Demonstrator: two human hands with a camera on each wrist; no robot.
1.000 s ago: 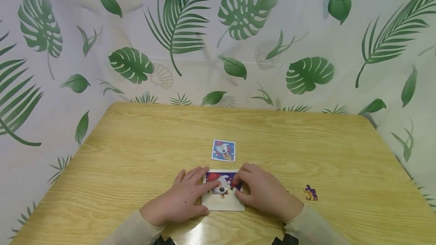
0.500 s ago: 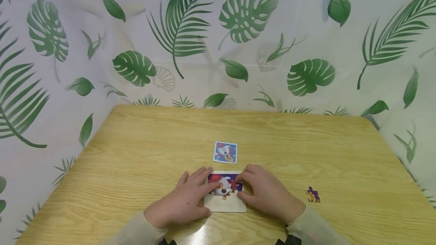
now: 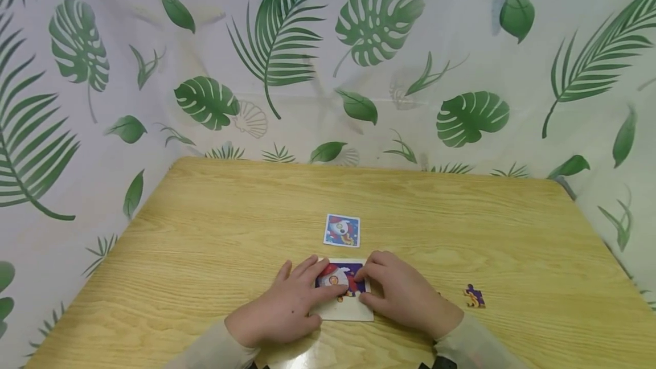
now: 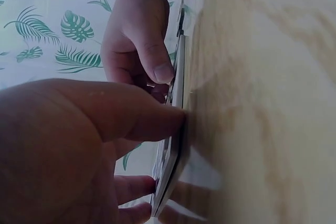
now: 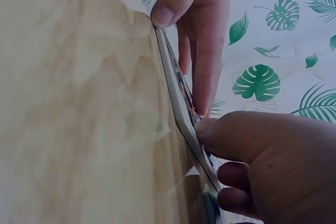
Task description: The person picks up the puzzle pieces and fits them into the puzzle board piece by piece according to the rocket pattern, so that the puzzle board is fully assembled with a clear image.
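A small jigsaw puzzle board [image 3: 348,313] lies on the table, its upper half filled with a white and red rocket picture and its lower part bare. My left hand [image 3: 289,309] spreads over the left side, index finger straight and pressing the assembled pieces, thumb at the board's edge [image 4: 179,69]. On the right side, my right hand [image 3: 405,292] has curled fingers; index finger and thumb pinch at a red and purple puzzle piece [image 3: 352,285], mostly covered by the fingertips. From the right wrist view, the right thumb [image 5: 210,129] bears on the pieces at the board's rim.
A square picture card [image 3: 342,230] with a similar rocket lies behind the board. One loose purple and orange puzzle piece [image 3: 474,296] sits to the right; an orange bit [image 3: 439,294] peeks out beside the right wrist. A leaf-print curtain [image 3: 302,101] hangs behind the table.
My left index finger has slid rightward across the rocket, close to the right fingertips. The right hand stays at the board's right side, and the red piece now looks flatter against its neighbours.
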